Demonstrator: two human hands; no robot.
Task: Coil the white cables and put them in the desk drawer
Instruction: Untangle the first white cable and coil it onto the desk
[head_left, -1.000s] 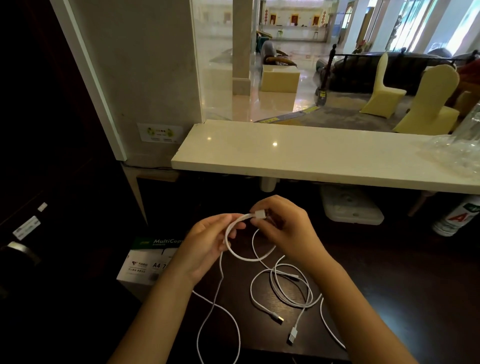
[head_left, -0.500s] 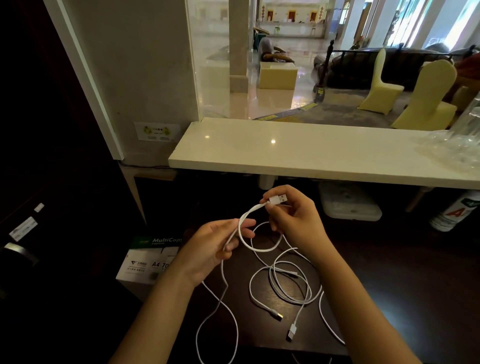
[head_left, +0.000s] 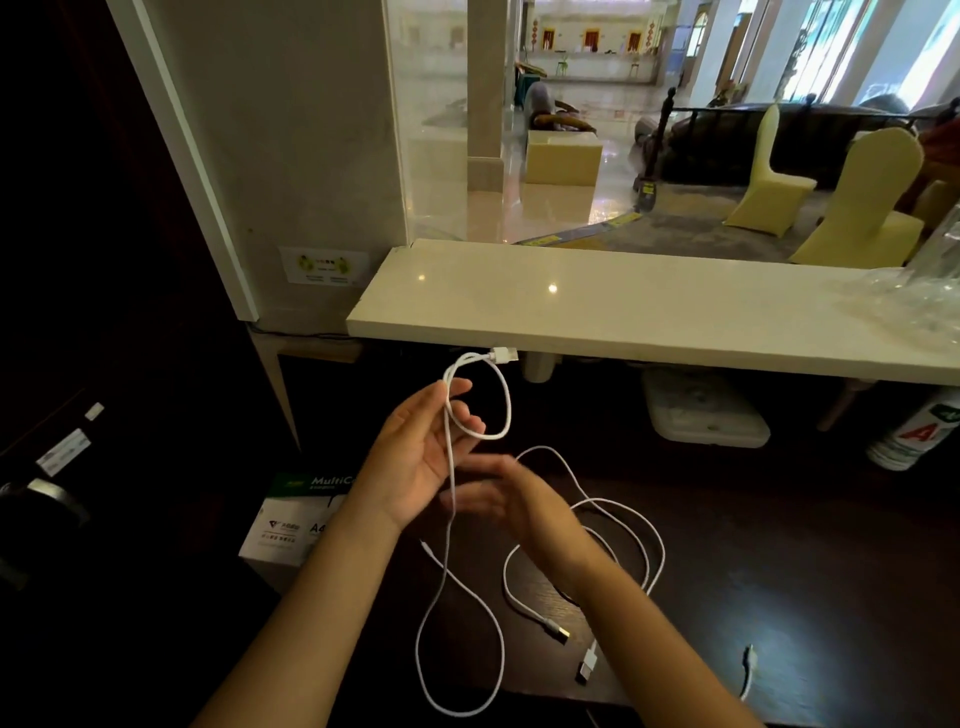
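Head view: the task is at its very start. The left hand (head_left: 415, 457) is raised palm-up above the dark desk (head_left: 779, 571), toward its far edge, and carries the first loop of one white cable (head_left: 451, 519). That loop stands up from the hand, with the cable's plug (head_left: 503, 356) at its top, just below the pale stone ledge (head_left: 623, 312). The left fingers (head_left: 460, 389) are only lightly bent, and the cable runs across them and the palm; whether the thumb pins it I cannot tell. So one turn is formed, no more.

From the left hand the same cable drops to the desk and lies in a long slack loop that reaches the near edge. All of that length is yet to be wound.

The right hand (head_left: 498, 499) is blurred, low and just beside the left wrist, close to the hanging strand. Its fingers look stretched out and seem to hold nothing, though the blur leaves this uncertain. My guess is that it is going for the next stretch of cable to lay a second turn.

A second white cable (head_left: 649, 545) lies loose on the desk right of the arms, uncoiled, its two connectors (head_left: 587, 670) near the near edge. Another small cable end (head_left: 748, 670) shows farther right, by the same edge.

No drawer is visible, so the stowing step is wholly ahead. A box of copy paper (head_left: 296, 519) stands left of the desk.
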